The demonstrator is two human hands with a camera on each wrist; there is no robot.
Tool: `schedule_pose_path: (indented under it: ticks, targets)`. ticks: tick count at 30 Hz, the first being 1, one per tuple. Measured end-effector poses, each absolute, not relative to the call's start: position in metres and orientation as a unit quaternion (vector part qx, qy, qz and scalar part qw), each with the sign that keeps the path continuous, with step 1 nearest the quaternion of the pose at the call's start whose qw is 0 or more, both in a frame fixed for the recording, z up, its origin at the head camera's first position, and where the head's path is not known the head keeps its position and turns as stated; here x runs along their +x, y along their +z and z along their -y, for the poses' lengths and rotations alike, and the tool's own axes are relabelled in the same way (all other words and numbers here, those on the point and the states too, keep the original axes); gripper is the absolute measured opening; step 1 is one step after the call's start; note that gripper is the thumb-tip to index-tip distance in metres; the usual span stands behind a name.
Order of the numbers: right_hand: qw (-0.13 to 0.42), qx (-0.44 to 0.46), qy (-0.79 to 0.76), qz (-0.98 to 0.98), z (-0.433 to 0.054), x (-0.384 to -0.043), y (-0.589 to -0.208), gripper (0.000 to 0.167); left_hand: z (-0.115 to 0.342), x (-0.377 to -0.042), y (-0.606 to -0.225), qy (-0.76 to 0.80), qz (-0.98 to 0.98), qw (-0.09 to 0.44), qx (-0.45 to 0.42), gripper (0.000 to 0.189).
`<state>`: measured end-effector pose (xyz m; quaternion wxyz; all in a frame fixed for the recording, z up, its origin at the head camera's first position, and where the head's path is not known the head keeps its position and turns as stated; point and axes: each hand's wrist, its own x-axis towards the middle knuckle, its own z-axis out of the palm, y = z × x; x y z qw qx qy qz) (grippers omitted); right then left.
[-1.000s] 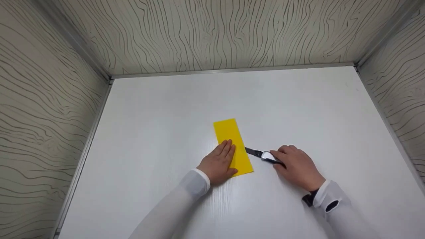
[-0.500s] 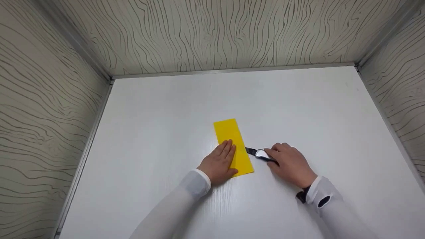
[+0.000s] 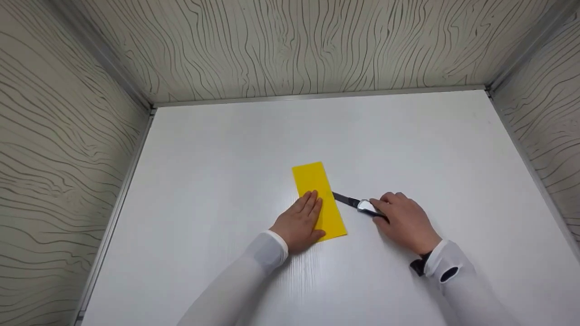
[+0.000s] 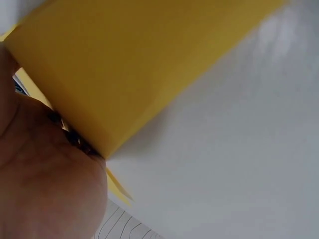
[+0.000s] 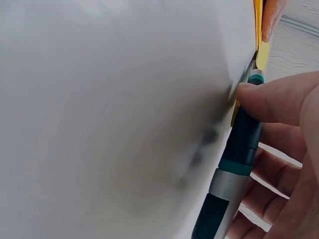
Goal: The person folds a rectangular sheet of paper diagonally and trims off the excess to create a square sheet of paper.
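A folded strip of yellow paper (image 3: 312, 176) lies tilted on the white table. My left hand (image 3: 298, 219) rests flat on its lower left part, fingers straight. In the left wrist view the palm (image 4: 50, 169) sits against the paper (image 4: 119, 69), whose layers stand slightly apart. My right hand (image 3: 408, 222) grips a utility knife (image 3: 366, 207) with a dark and silver handle. The blade (image 3: 344, 198) meets the paper's right edge, and its tip is hidden between the layers. The right wrist view shows the thumb pressing on the knife's handle (image 5: 241, 142).
The white tabletop (image 3: 217, 149) stretches around the paper and both hands. Wood-grain patterned panels (image 3: 290, 50) rise behind and at both sides, with a grey metal frame (image 3: 317, 96) along the table's back edge.
The right hand first slid left with the knife, then drew back right and slightly away from me. The blade now meets the paper's edge a little farther up. The left hand stays in place.
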<state>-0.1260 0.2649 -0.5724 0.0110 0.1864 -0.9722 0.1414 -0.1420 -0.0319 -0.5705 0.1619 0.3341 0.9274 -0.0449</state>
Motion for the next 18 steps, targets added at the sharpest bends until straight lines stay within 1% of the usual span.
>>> schedule_pose_path:
  ticks: [4,12,18]
  targets:
    - [0.009,0.180,0.144,0.973,-0.2677,-0.1249,-0.5720,0.041,0.0310,-0.1419,-0.5699,-0.035,-0.930,0.160,0.329,0.078]
    - [0.002,0.174,0.148,0.974,-0.2660,-0.1239,-0.5714,0.043,0.0295,-0.1441,-0.5714,0.034,-0.942,0.163,0.291,0.078]
    - [-0.002,0.184,0.143,0.972,-0.2594,-0.1273,-0.5706,0.044,0.0296,-0.1477,-0.5729,0.057,-0.939,0.173,0.292,0.072]
